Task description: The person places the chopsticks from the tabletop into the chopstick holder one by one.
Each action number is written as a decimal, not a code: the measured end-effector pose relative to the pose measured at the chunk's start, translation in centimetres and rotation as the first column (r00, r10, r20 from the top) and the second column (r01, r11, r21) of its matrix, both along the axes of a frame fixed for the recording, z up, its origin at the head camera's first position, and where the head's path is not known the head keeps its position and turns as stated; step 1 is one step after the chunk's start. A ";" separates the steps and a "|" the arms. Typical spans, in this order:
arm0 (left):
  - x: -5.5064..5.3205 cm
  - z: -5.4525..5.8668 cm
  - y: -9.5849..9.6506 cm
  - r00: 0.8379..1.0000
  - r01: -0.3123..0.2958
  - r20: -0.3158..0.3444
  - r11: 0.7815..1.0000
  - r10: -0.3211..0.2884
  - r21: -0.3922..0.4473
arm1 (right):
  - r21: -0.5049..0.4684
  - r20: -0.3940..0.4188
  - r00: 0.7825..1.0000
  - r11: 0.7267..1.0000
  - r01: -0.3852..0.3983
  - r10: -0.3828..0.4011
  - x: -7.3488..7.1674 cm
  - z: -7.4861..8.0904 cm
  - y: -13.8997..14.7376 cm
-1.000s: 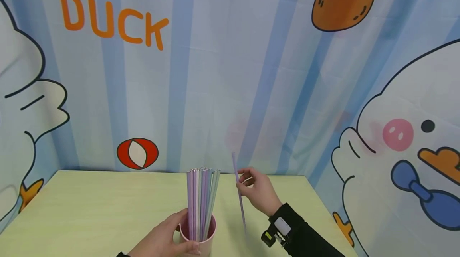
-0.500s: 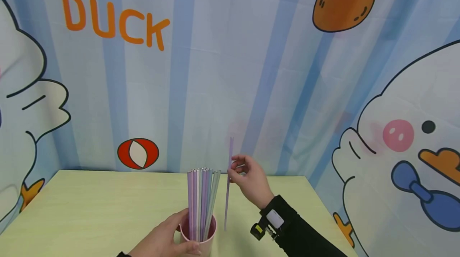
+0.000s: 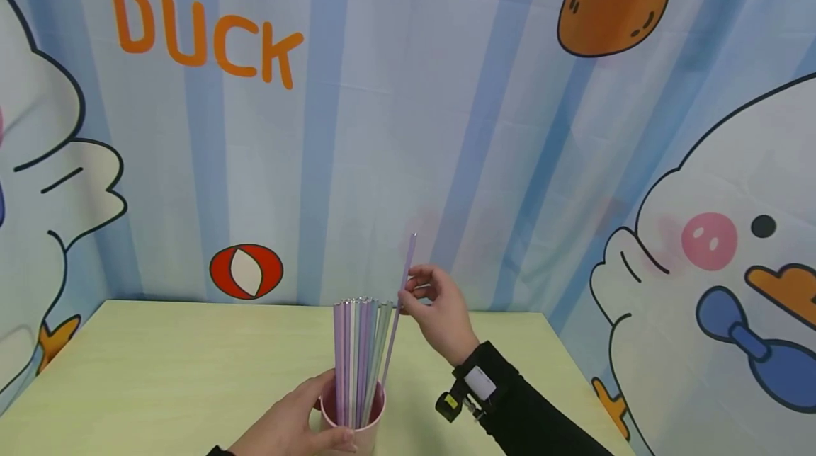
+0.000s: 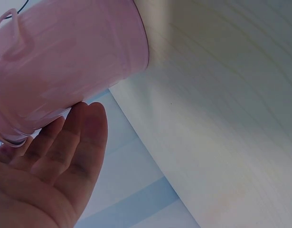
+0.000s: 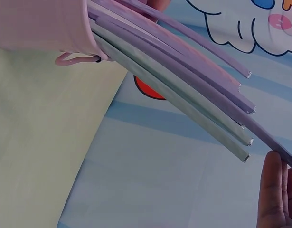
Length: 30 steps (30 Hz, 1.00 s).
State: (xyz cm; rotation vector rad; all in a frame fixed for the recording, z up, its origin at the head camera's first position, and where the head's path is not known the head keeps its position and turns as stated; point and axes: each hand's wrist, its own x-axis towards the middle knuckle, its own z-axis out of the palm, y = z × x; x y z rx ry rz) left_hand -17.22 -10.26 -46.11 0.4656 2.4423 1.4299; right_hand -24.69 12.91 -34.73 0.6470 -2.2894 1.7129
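Low in the middle of the head view stands a pink bucket point(image 3: 365, 440), with a small loop handle point(image 5: 77, 60) on its side in the right wrist view. My left hand point(image 3: 290, 419) grips it from the left, thumb in front and fingers point(image 4: 89, 128) along the far side. A bundle of purple, whitish and pale green straws point(image 3: 355, 364) stands upright in it. My right hand point(image 3: 440, 316) pinches one purple straw point(image 3: 409, 258) near its upper part, right of the bundle. That straw leans, its lower end at the bucket's right rim; whether it is inside cannot be told.
The pale yellow table point(image 3: 191, 364) spreads around the bucket. Behind it hangs a blue striped curtain point(image 3: 395, 123) printed with ducks, the word DUCK and a drink. A small device point(image 3: 478, 382) is strapped to the right wrist over a black sleeve point(image 3: 529, 406).
My right hand has moved left and up with the purple straw, bringing the straw's lower end from over the table to the bucket's rim. The left hand and bucket stay put.
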 end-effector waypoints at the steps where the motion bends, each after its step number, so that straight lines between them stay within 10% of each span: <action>1: 0.0 0.0 0.0 1.000 0.001 -0.001 1.000 -0.001 0.002 | 0.000 0.002 1.000 1.000 -0.003 0.003 0.0 -0.1 0.0; 30: -0.2 -0.1 -0.1 1.000 0.013 -0.024 1.000 -0.013 0.008 | 0.158 0.038 0.999 0.987 -0.007 0.001 0.2 -5.0 -0.6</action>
